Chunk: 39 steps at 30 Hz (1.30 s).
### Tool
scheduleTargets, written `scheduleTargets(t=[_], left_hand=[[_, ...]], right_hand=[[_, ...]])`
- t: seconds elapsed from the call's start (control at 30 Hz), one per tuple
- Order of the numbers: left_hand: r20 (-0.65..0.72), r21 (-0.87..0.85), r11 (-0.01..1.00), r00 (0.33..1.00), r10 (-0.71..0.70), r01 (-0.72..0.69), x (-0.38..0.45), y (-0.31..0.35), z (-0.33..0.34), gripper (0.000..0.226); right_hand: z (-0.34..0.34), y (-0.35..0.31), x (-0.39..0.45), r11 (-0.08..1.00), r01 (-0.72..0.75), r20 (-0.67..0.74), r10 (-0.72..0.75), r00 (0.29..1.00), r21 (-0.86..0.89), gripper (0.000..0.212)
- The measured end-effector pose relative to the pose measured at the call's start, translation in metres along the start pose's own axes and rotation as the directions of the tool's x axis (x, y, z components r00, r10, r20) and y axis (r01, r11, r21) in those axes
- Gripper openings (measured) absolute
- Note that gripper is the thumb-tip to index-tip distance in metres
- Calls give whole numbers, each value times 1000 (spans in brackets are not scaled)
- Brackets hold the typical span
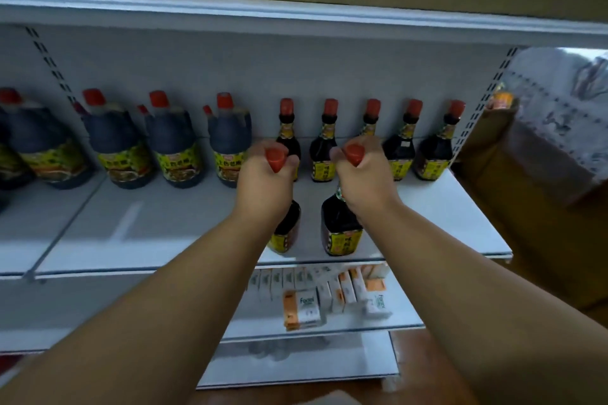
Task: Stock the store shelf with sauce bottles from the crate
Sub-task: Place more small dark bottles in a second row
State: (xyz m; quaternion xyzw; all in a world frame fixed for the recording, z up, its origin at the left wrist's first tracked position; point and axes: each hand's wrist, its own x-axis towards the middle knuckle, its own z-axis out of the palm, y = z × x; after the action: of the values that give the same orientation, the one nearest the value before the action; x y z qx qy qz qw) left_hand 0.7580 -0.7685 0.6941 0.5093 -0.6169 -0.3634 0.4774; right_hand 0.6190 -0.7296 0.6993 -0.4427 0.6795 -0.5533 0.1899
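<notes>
My left hand (263, 174) grips one sauce bottle (286, 230) by its neck, fingers curled tight. My right hand (360, 171) grips another bottle (340, 227) likewise, both near the front of the white shelf (164, 227).

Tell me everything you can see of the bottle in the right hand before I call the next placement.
The bottle in the right hand is a small, dark sauce bottle with a red cap, narrow neck, rounded shoulders and a yellow label with print too blurred to read. It stands upright, or nearly so, at the front of the white shelf, ahead of the back row. The right hand grips its neck just below the cap. Whether its base touches the shelf is unclear.
</notes>
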Motion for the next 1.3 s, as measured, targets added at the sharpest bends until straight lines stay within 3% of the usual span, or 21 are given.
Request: scheduleTargets(t=[0.2,0.4,0.6,0.9,1.2,1.3], left_hand=[[59,-4,1000,998,-12,12,27,-22,11,20],[115,48,998,992,43,-49,42,-29,20,28],[258,34,999,966,-20,11,58,-35,27,17],[94,26,998,994,62,-65,76,-45,44,12],[124,9,998,990,61,-62,83,-43,50,11],[187,-39,999,982,33,-26,82,-51,44,11]], right_hand=[[14,17,22,998,-66,35,66,997,-4,12],[22,30,39,995,-32,0,33,999,-96,21],[33,39,47,989,-149,-17,148,989,-6,22],[31,44,76,995,-79,19,81,997,-62,21],[31,53,83,995,-25,59,31,998,-94,19],[30,57,73,998,-23,77,28,997,-60,29]])
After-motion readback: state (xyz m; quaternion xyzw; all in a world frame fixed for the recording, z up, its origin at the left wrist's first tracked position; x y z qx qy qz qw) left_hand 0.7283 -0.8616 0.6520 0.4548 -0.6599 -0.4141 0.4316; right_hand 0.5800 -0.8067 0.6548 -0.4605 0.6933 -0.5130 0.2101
